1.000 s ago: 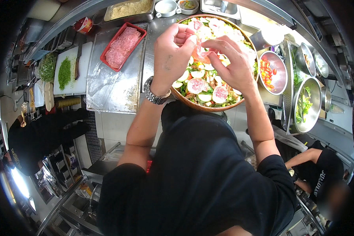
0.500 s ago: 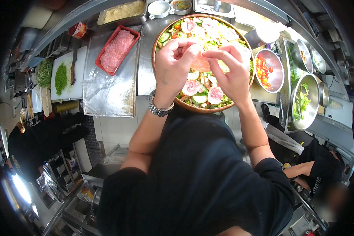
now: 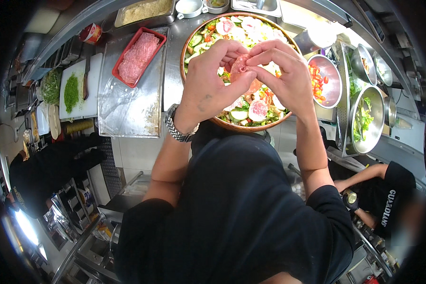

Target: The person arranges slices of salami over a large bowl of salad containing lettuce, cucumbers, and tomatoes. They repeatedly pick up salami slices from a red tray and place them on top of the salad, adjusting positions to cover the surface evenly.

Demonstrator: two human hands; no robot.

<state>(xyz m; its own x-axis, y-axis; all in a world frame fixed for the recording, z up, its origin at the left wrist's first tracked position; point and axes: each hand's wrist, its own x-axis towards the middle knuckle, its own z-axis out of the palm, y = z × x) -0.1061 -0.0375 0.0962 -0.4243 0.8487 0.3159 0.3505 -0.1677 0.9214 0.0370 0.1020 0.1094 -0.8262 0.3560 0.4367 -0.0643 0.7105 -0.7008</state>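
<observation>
Pinched a pink slice (image 3: 239, 62) of meat with both hands above the salad (image 3: 241, 115).
Curled the left hand's (image 3: 204, 89) thumb and fingers round one side, in a nearly closed grip with a rounded gap behind the tips; set the right hand's (image 3: 288, 75) thumb and fingertips at the slice's small fold, in a narrow pinch. Held it over the wooden bowl (image 3: 251, 128) on the worktop (image 3: 175, 71), with a red tray (image 3: 123, 81) of pink meat off to the left and a steel bowl (image 3: 334, 75) of cut tomatoes (image 3: 315, 85) just right.
</observation>
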